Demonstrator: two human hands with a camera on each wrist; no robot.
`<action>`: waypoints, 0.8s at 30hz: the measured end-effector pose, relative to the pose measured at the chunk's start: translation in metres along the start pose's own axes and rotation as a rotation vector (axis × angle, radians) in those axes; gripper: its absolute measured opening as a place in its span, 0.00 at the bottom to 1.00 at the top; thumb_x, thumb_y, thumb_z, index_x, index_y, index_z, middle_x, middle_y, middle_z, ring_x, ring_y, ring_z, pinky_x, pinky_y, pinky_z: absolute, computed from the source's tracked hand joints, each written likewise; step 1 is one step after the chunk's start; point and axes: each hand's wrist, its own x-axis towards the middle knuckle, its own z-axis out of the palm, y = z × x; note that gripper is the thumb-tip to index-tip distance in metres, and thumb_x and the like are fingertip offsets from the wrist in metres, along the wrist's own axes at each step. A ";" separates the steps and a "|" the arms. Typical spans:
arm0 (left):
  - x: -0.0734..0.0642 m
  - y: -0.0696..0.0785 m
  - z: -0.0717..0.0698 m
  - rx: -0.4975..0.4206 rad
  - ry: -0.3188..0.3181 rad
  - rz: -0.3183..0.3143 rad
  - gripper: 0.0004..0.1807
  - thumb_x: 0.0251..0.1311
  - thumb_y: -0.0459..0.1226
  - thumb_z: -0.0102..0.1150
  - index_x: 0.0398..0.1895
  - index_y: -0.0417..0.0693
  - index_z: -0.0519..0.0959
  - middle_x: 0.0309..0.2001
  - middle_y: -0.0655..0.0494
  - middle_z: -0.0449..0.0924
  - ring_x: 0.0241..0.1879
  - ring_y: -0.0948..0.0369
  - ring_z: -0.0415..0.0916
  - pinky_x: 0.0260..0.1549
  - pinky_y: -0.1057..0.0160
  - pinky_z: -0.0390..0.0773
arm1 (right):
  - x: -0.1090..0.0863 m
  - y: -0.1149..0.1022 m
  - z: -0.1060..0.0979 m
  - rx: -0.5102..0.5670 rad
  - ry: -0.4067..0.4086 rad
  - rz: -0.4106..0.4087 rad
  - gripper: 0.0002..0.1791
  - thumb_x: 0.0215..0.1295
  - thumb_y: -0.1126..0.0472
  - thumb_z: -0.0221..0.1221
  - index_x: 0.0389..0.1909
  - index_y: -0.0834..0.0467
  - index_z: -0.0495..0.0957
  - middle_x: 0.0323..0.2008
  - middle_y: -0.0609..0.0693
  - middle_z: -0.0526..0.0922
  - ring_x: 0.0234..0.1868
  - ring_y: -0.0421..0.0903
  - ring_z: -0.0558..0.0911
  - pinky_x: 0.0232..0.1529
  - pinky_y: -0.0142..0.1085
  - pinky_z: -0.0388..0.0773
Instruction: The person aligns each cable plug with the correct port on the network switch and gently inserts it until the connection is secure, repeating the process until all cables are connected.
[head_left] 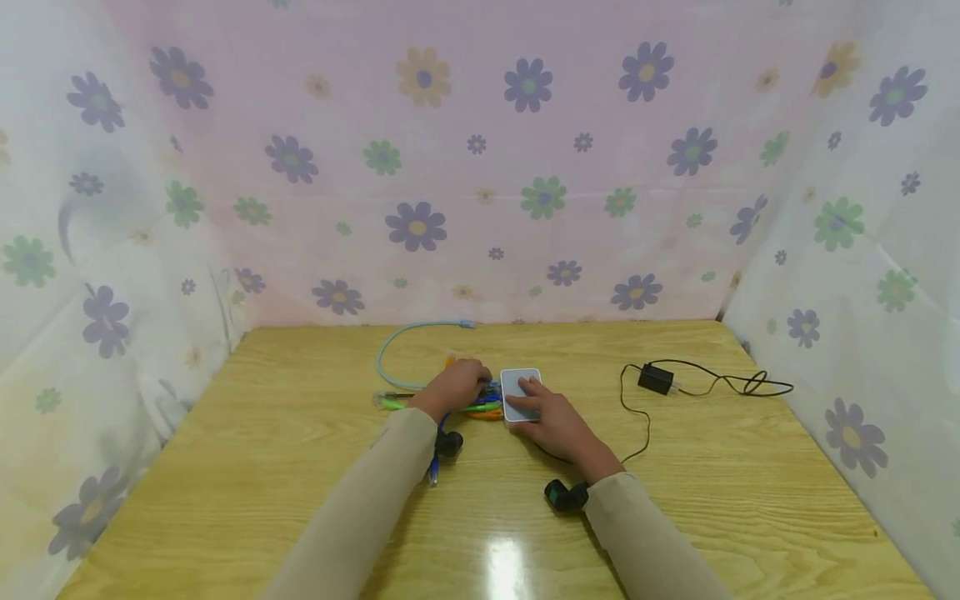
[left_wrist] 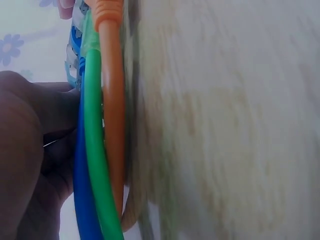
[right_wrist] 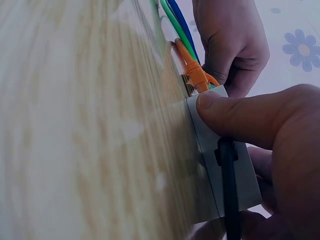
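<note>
A small white network switch (head_left: 512, 383) lies on the table under my right hand (head_left: 557, 423). That hand grips it, thumb (right_wrist: 215, 112) on the near side and fingers over the top. Orange (left_wrist: 113, 100), green (left_wrist: 93, 115) and blue network cables (left_wrist: 82, 165) run into its left side. My left hand (head_left: 454, 387) is at that port side, fingers curled and pinching the light blue network cable (head_left: 384, 353) near its plug; the fingertips are partly hidden behind the other cables. A black power cord (right_wrist: 228, 185) enters the switch's near side.
A black power adapter (head_left: 656, 379) with its looped cord lies at the right. The light blue cable's loose plug (head_left: 467, 324) rests by the table's back edge. A blue plug (head_left: 433, 475) lies beneath my left forearm. Flowered cloth (head_left: 465, 167) walls in the table (head_left: 262, 467).
</note>
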 end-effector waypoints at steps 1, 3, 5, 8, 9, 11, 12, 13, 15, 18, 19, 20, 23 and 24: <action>-0.001 0.001 0.000 0.002 -0.002 -0.007 0.14 0.71 0.32 0.47 0.50 0.43 0.82 0.46 0.48 0.81 0.47 0.53 0.78 0.51 0.54 0.77 | -0.001 0.000 0.000 0.003 0.000 0.002 0.28 0.64 0.49 0.62 0.65 0.50 0.73 0.74 0.54 0.58 0.76 0.55 0.53 0.69 0.55 0.61; -0.001 0.001 0.001 0.008 -0.003 -0.015 0.14 0.72 0.33 0.47 0.51 0.43 0.82 0.46 0.49 0.80 0.47 0.53 0.78 0.51 0.55 0.77 | -0.001 0.001 0.000 0.002 0.006 0.000 0.28 0.64 0.49 0.62 0.65 0.50 0.73 0.74 0.54 0.59 0.76 0.56 0.54 0.69 0.56 0.62; -0.002 0.002 0.000 0.007 -0.005 -0.020 0.14 0.72 0.33 0.47 0.51 0.44 0.82 0.46 0.49 0.80 0.47 0.54 0.78 0.51 0.54 0.77 | -0.001 0.001 0.001 -0.005 0.007 0.001 0.28 0.64 0.49 0.62 0.65 0.49 0.73 0.74 0.53 0.59 0.76 0.56 0.54 0.69 0.55 0.62; -0.003 0.003 -0.001 0.007 -0.004 -0.027 0.14 0.72 0.33 0.47 0.51 0.44 0.81 0.46 0.49 0.80 0.47 0.54 0.77 0.50 0.54 0.77 | 0.000 0.001 0.001 -0.016 0.011 0.001 0.28 0.64 0.48 0.62 0.65 0.49 0.73 0.74 0.53 0.59 0.76 0.55 0.54 0.69 0.55 0.63; -0.003 0.003 -0.001 0.010 -0.004 -0.030 0.14 0.72 0.33 0.47 0.52 0.44 0.81 0.46 0.49 0.79 0.47 0.54 0.77 0.51 0.55 0.77 | 0.000 0.001 0.001 -0.019 0.011 0.003 0.28 0.64 0.48 0.62 0.65 0.48 0.73 0.74 0.53 0.59 0.76 0.55 0.54 0.69 0.55 0.63; -0.004 0.004 -0.002 0.011 -0.001 -0.034 0.14 0.72 0.33 0.47 0.52 0.43 0.81 0.46 0.48 0.79 0.48 0.54 0.77 0.51 0.54 0.77 | 0.000 0.001 0.000 -0.015 0.012 0.005 0.28 0.64 0.48 0.62 0.65 0.48 0.73 0.74 0.52 0.59 0.76 0.55 0.54 0.69 0.55 0.62; -0.004 0.005 -0.002 0.011 0.000 -0.038 0.14 0.72 0.33 0.47 0.52 0.43 0.81 0.46 0.48 0.79 0.48 0.53 0.77 0.51 0.54 0.77 | 0.000 0.001 0.000 -0.010 0.014 0.002 0.28 0.64 0.49 0.62 0.65 0.48 0.73 0.74 0.53 0.59 0.76 0.55 0.54 0.68 0.56 0.63; -0.004 0.005 -0.002 0.014 -0.001 -0.041 0.14 0.72 0.33 0.47 0.52 0.43 0.81 0.46 0.48 0.79 0.48 0.53 0.77 0.51 0.54 0.77 | 0.000 0.000 0.000 -0.007 0.012 0.005 0.28 0.64 0.49 0.62 0.65 0.48 0.73 0.74 0.52 0.59 0.76 0.55 0.54 0.68 0.56 0.62; -0.005 0.006 -0.001 0.014 -0.006 -0.051 0.14 0.72 0.33 0.47 0.52 0.42 0.81 0.46 0.48 0.79 0.47 0.53 0.77 0.51 0.54 0.77 | -0.001 0.000 0.000 0.000 0.004 0.012 0.28 0.64 0.48 0.62 0.65 0.48 0.73 0.74 0.52 0.58 0.76 0.55 0.53 0.69 0.56 0.62; -0.006 0.006 0.000 0.012 -0.009 -0.063 0.14 0.72 0.33 0.48 0.52 0.42 0.81 0.45 0.48 0.79 0.47 0.53 0.77 0.51 0.54 0.77 | -0.002 0.000 0.001 0.003 -0.001 0.008 0.28 0.64 0.48 0.62 0.66 0.48 0.72 0.75 0.52 0.58 0.76 0.55 0.53 0.69 0.56 0.62; -0.006 0.006 0.000 0.013 -0.009 -0.068 0.14 0.72 0.34 0.47 0.52 0.42 0.81 0.46 0.48 0.79 0.47 0.53 0.77 0.51 0.54 0.77 | -0.002 0.001 0.002 0.001 -0.002 0.006 0.28 0.65 0.48 0.61 0.66 0.48 0.72 0.75 0.51 0.57 0.76 0.55 0.53 0.69 0.55 0.62; -0.007 0.005 0.000 0.010 -0.011 -0.075 0.14 0.72 0.34 0.47 0.52 0.43 0.81 0.46 0.48 0.79 0.47 0.53 0.77 0.51 0.54 0.77 | -0.003 0.001 0.002 -0.002 0.001 0.000 0.28 0.65 0.48 0.61 0.66 0.48 0.72 0.75 0.52 0.57 0.76 0.55 0.53 0.69 0.56 0.62; -0.010 0.004 -0.001 0.014 -0.007 -0.090 0.15 0.72 0.35 0.47 0.54 0.44 0.80 0.47 0.49 0.78 0.48 0.54 0.78 0.51 0.55 0.78 | -0.003 0.001 0.001 -0.017 0.011 -0.018 0.28 0.65 0.49 0.61 0.66 0.49 0.72 0.74 0.54 0.58 0.76 0.58 0.53 0.67 0.56 0.64; -0.011 0.004 -0.002 0.015 -0.004 -0.090 0.15 0.72 0.35 0.47 0.54 0.44 0.80 0.47 0.49 0.78 0.48 0.54 0.78 0.51 0.55 0.78 | -0.003 0.002 0.000 -0.037 0.008 -0.020 0.28 0.65 0.49 0.61 0.66 0.49 0.72 0.74 0.54 0.59 0.76 0.58 0.54 0.67 0.56 0.64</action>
